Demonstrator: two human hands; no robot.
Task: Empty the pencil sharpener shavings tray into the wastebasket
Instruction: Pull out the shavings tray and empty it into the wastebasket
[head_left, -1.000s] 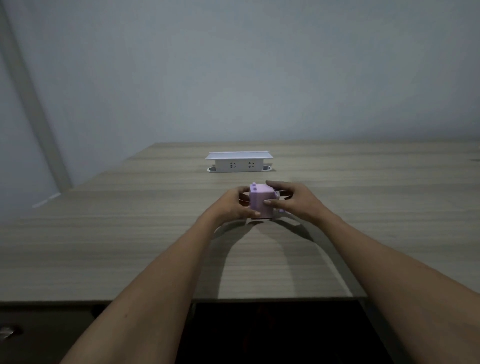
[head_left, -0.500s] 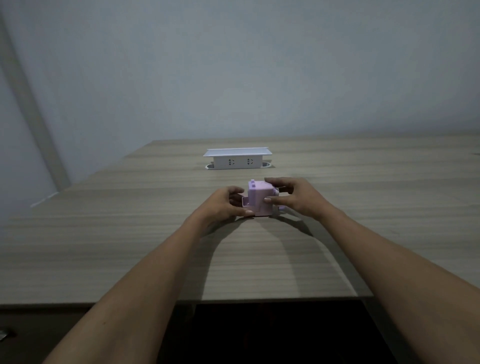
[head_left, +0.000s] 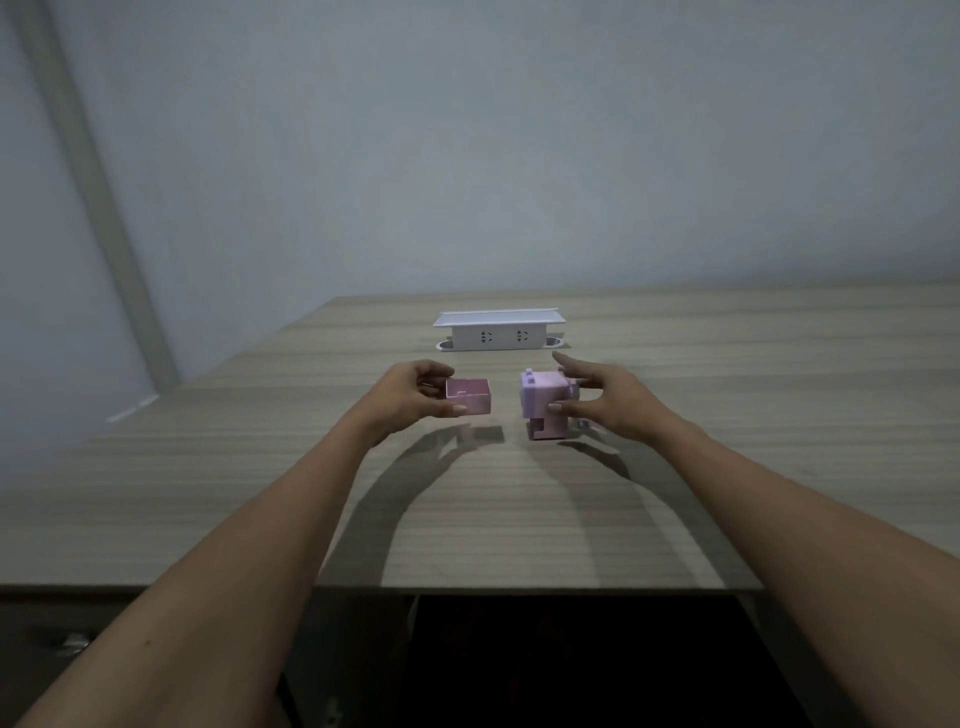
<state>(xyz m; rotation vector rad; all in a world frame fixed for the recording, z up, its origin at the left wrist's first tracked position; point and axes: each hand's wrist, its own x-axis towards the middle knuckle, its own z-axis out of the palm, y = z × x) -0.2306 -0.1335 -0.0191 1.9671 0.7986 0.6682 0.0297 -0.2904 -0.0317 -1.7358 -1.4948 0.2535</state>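
A lilac pencil sharpener (head_left: 545, 402) stands on the wooden desk (head_left: 519, 509), with an empty slot low on its left side. My right hand (head_left: 608, 400) rests against its right side, thumb on the front face and fingers spread over the top. The pink shavings tray (head_left: 469, 396) is out of the sharpener and held a little above the desk to its left. My left hand (head_left: 415, 397) grips the tray by its left end. What the tray holds cannot be made out. No wastebasket is in view.
A white pop-up socket box (head_left: 498, 332) with two outlets stands on the desk behind the hands. The desk's front edge (head_left: 467, 590) runs across below my forearms, with dark space under it. A grey wall rises behind.
The tray has come out of the sharpener: my left hand drew it away to the left. My right hand stayed on the sharpener and its fingers have loosened.
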